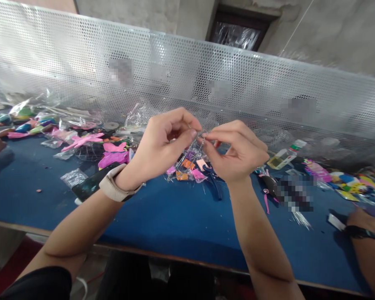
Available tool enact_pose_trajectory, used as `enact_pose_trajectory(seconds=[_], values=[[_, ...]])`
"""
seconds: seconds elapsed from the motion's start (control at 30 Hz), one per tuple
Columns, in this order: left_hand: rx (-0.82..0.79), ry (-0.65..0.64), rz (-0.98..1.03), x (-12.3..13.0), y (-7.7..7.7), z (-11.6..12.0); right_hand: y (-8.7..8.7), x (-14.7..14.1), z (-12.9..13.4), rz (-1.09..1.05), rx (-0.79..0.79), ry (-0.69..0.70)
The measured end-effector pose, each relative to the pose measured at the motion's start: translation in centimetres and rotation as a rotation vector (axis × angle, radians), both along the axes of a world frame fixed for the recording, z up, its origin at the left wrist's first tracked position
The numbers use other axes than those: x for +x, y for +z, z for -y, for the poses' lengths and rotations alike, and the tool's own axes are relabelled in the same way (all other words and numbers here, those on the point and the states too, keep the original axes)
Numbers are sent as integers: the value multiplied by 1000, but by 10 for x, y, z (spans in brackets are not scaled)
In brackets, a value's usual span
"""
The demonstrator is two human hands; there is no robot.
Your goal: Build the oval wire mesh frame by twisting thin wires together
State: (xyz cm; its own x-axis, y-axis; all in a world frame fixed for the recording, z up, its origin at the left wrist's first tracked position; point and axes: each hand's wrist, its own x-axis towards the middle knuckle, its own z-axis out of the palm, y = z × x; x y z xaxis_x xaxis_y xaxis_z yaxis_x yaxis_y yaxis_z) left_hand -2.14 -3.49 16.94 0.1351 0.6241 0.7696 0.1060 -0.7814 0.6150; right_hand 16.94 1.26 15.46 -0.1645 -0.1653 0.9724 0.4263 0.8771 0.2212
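My left hand [162, 143] and my right hand [237, 150] are raised close together above the blue table, both in a pinch. Between their fingertips runs a thin silvery strand [203, 141], which looks like fine chain or twisted wire; its exact kind is too small to tell. A beige band circles my left wrist. Below the hands lie small orange [183, 176] and pink packets [199, 175] among thin wires. Dark blue handles [218, 189], apparently of pliers, rest just under my right hand, which partly hides the tool.
A perforated metal screen [175, 66] runs along the table's back. Colourful foam-like pieces [87, 141] and plastic bags crowd the left. To the right stand a green-labelled bottle [296, 146] and more colourful pieces [353, 183]. Other people's hands are at both sides, one at right [362, 218].
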Motion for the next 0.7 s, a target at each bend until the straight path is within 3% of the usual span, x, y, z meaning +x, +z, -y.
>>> enact_pose_trajectory(seconds=[0.17,0.23,0.4,0.7], values=[[248,118,-154,-8,1,0,6,2,6,24,-128,141],[380,190,-222,-14,4,1,7,1,10,51,-249,211],[468,286,-337,-24,9,2,7,-1,12,84,-591,410],[659,295,-376,-23,2,-5,6,-2,14,28,-668,479]])
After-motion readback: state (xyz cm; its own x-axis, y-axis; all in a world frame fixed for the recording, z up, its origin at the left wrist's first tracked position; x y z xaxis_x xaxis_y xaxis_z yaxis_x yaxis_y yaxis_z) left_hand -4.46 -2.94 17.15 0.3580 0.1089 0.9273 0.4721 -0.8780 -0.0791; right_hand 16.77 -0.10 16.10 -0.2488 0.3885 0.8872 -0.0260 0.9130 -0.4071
